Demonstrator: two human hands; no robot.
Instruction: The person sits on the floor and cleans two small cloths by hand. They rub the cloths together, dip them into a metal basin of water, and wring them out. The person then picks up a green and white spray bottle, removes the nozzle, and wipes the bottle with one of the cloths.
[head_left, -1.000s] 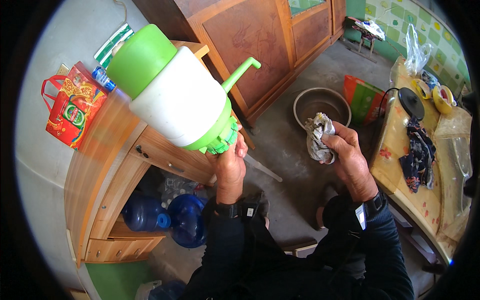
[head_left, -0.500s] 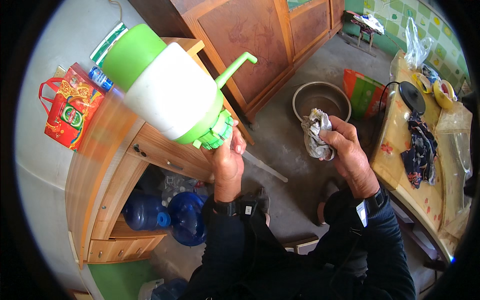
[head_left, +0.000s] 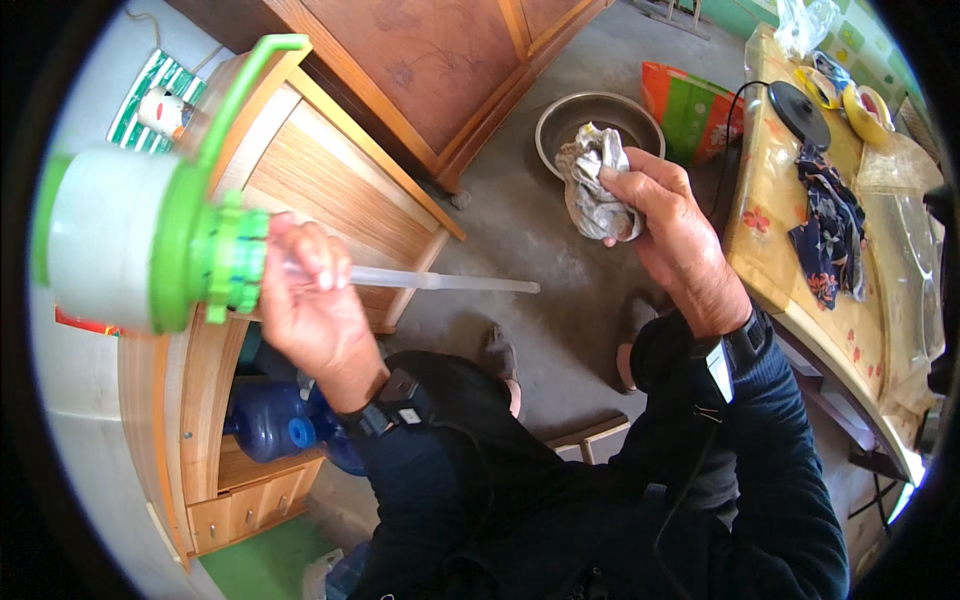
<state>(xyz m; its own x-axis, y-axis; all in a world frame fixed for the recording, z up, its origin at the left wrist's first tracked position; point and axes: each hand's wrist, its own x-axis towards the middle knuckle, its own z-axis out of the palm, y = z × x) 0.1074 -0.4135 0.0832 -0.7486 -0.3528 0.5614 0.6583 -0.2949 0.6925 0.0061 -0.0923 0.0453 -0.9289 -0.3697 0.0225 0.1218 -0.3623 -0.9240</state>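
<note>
My left hand (head_left: 318,300) is closed around the neck end of a green and white manual water pump (head_left: 115,235), at the base of its tube. The pump lies sideways in the air, its body toward the left and its curved green spout (head_left: 240,95) pointing up. From my fist the translucent tube (head_left: 470,284) extends to the right above the floor. A crumpled greyish-white cloth (head_left: 592,185) is pinched between the thumb and fingers of my right hand (head_left: 672,225), held up in front of a metal basin (head_left: 555,125).
At the left stands a wooden cabinet (head_left: 330,170) with blue water jugs (head_left: 265,420) in its lower opening. A table (head_left: 770,250) on the right bears a dark patterned cloth (head_left: 832,225) and a black round lid (head_left: 800,113). A red and green bag (head_left: 690,110) stands beside the basin.
The pump has swung left and turned onto its side, so its tube now shows in full, pointing right. My right hand still grips the cloth, now a little higher and further left in view.
</note>
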